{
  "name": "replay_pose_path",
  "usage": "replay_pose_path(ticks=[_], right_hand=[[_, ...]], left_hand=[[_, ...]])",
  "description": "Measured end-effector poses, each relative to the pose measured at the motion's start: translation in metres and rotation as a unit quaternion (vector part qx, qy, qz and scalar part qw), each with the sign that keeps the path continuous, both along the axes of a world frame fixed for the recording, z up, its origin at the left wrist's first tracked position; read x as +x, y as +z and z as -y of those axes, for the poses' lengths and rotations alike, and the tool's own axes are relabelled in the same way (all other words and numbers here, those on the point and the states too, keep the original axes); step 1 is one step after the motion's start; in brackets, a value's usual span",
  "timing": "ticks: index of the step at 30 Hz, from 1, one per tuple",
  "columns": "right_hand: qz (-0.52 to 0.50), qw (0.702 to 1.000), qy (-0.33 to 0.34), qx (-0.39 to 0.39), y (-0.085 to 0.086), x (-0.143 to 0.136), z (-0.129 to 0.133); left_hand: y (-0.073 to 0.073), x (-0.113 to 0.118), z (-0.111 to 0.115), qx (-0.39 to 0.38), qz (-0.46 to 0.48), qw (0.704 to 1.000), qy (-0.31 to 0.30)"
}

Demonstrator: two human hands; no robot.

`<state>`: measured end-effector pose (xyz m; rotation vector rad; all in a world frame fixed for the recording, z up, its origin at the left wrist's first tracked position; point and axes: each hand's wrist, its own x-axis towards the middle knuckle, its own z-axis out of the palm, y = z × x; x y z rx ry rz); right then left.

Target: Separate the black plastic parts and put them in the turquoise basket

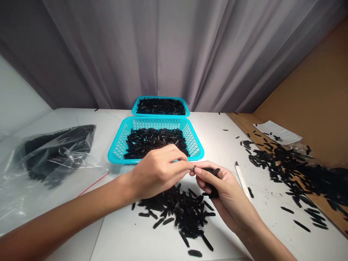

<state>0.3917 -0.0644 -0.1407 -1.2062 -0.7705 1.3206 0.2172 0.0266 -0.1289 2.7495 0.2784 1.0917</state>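
Several thin black strips (212,171) are bunched in my right hand (221,183), its thumb pressed over them. The fingers of my left hand (163,170) pinch at the near-left end of the bunch, touching one strip's tip; the exact grip is partly hidden. Below both hands lies a loose pile of the same black strips (187,214) on the white table (122,232). Behind my left hand stands a turquoise basket (115,154) holding many more strips, its front rim partly covered by that hand.
A second turquoise basket (134,108) of strips stands farther back. At left lies a clear plastic bag (62,152) of black pieces, near a red line (94,184). A white-handled craft knife (241,179) is at right, beside scattered strips (293,170) and white paper (277,132).
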Motion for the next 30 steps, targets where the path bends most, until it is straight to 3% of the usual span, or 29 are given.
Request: replay_pose_path(ticks=[2,5,9,12,18,30], right_hand=[[0.024,1.000,-0.015,0.011,-0.0003,0.0000,0.0006],[0.061,0.997,-0.034,0.022,-0.0003,0.0000,0.0015],[0.082,0.996,-0.034,0.026,0.0008,-0.0002,0.0015],[0.078,0.996,-0.032,0.026,0.0018,-0.0005,0.0008],[0.073,0.996,-0.031,0.036,-0.0003,0.0008,0.0014],[0.077,0.995,-0.046,0.034,-0.0011,0.0016,0.0002]], left_hand=[[0.0033,0.0014,0.0009,-0.157,0.001,0.987,0.033],[0.0082,0.0045,0.0030,-0.388,-0.008,0.920,0.058],[0.0079,0.0078,0.0042,-0.539,0.009,0.842,0.037],[0.0056,0.0084,0.0041,-0.582,0.027,0.812,0.030],[0.0051,0.0085,0.0055,-0.611,0.044,0.790,0.022],[0.0049,0.0084,0.0054,-0.592,0.029,0.804,0.037]])
